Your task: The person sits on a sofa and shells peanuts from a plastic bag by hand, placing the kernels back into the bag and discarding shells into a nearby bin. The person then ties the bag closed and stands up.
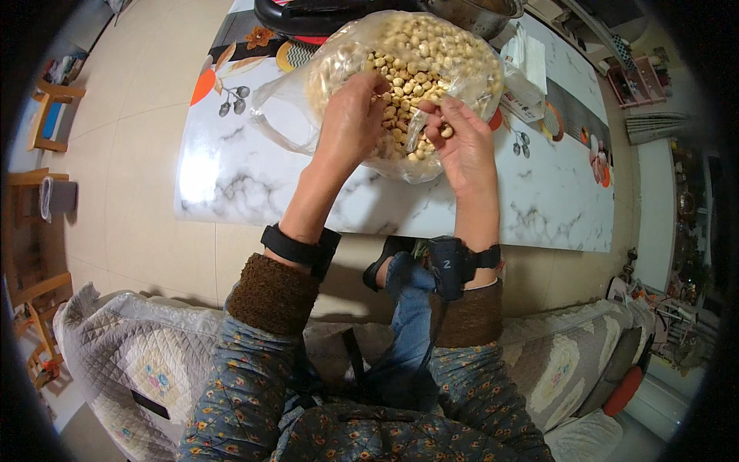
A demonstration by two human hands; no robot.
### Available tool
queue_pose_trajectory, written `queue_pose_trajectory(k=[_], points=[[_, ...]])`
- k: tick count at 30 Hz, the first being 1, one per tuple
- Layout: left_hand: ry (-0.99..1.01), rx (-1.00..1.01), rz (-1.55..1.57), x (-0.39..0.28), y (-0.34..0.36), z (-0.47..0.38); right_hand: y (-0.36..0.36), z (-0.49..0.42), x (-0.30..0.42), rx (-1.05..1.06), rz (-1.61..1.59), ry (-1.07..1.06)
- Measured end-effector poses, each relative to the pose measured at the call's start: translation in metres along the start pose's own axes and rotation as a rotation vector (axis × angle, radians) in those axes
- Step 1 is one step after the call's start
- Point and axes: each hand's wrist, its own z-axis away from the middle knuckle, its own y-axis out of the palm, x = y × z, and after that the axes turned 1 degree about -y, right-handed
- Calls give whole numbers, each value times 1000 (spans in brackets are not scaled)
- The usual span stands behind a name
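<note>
A large clear plastic bag [283, 124] lies on the marble-patterned table [248, 190], its mouth spread apart. Inside are many small round cream-coloured nuts or seeds [407, 84]. My left hand [355, 112] is over the left part of the bag's opening, fingers curled down at the nuts; whether it holds any is hidden. At the right part of the opening is my right hand [465, 138], palm partly up. A round nut [446, 131] rests against its curled fingers, and its thumb and forefinger are close together beside a fold of the plastic.
Behind the bag stand a metal pot [476, 17] and a black object [323, 16] with a rounded end. A pack of white tissues [524, 86] sits to the bag's right. The table's near edge runs before my knees, with a quilted sofa [138, 346] around me.
</note>
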Motion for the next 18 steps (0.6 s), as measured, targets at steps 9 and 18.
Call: queue_pose_trajectory(k=[9,18], points=[[-27,302,-425,-2,-14,6,0,-3,1,118,-223,30],[-14,283,-489,3,4,14,2,0,-6,40,122,103]])
